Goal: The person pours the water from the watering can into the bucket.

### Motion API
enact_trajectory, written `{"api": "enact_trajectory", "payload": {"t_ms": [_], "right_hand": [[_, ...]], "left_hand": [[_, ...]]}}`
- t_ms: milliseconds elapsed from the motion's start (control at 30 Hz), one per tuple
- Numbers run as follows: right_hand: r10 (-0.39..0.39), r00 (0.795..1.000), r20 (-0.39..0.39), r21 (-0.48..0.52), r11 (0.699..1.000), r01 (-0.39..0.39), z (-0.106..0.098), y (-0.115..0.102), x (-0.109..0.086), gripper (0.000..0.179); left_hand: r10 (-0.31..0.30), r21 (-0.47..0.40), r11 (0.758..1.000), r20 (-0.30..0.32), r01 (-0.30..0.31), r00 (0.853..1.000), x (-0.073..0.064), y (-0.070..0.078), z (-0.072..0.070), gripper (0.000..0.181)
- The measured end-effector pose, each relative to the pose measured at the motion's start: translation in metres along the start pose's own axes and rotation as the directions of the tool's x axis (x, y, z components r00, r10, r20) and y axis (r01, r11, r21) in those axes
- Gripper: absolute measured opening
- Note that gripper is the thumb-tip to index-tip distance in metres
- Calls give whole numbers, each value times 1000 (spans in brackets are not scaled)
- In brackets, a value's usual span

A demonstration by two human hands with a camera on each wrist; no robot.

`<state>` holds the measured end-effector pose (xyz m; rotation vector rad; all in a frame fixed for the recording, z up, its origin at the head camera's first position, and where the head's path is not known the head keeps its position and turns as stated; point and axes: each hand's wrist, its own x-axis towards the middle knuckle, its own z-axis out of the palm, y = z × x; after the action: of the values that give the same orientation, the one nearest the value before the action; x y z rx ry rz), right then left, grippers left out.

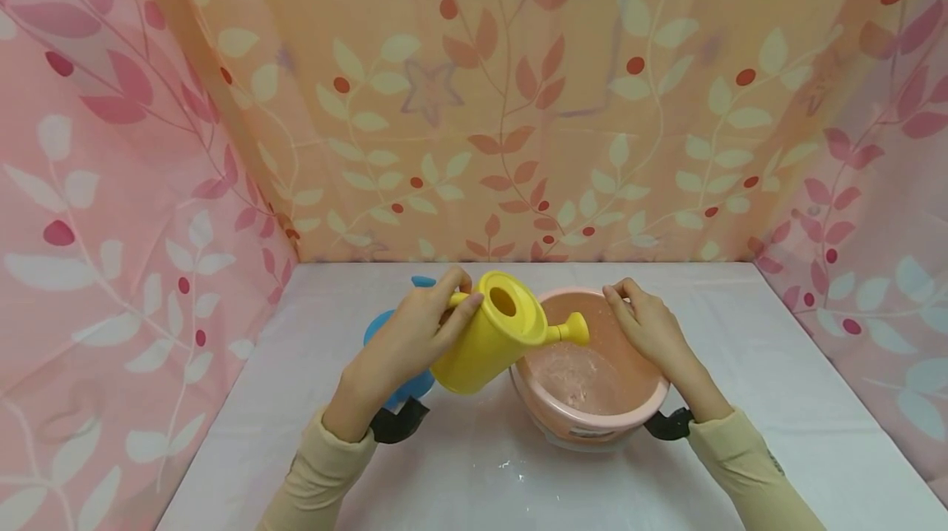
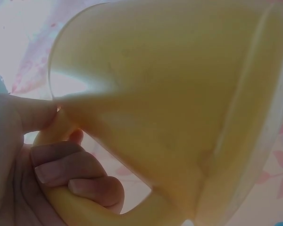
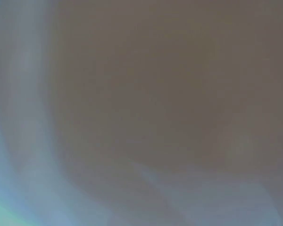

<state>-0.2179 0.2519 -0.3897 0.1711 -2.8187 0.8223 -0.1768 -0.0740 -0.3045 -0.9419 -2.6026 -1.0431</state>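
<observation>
My left hand (image 1: 415,325) grips the handle of a yellow watering can (image 1: 474,354). The can leans to the right, its sprinkler head above the inside of a pink basin (image 1: 541,407). In the left wrist view, curled fingers (image 2: 75,169) wrap the handle, the thumb lies against the can's body (image 2: 155,94). Rippling water (image 1: 573,374) covers the bottom of the basin. At the basin's right far rim, my right hand (image 1: 652,329) pinches the edge between thumb and fingers. The right wrist view is a blur of brown and pale grey.
A blue object (image 1: 415,387), partly hidden by the left forearm and hand, stands on the white table (image 1: 444,482). Water drops (image 1: 511,465) dot the surface in front of the basin. Leaf-patterned cloth (image 1: 504,144) closes off the back and both sides.
</observation>
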Motion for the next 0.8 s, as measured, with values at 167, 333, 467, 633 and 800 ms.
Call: {"api": "enact_trajectory", "payload": {"t_ms": [167,333,467,633,800], "right_hand": [[-13,1000,-10,0,1000,13,-1,0,0,41],[-26,999,-22,-2,1000,26,0,0,0,42],[-30,999,-28,-1,1000,30,0,0,1,42],[-25,999,-22,-3,1000,25,0,0,1,42],[-23,1000,-19,0,1000,23,1,0,0,42]], "left_hand": [[-11,-27,1000,3,11,1000,0,-1,0,25],[-14,-37,999,4,14,1000,-1,0,0,26],[-18,-45,999,0,18,1000,-1,0,0,26],[-22,-41,999,-2,22,1000,-1,1,1,26],[-26,-42,999,-6,25,1000,-1,0,1,23]]}}
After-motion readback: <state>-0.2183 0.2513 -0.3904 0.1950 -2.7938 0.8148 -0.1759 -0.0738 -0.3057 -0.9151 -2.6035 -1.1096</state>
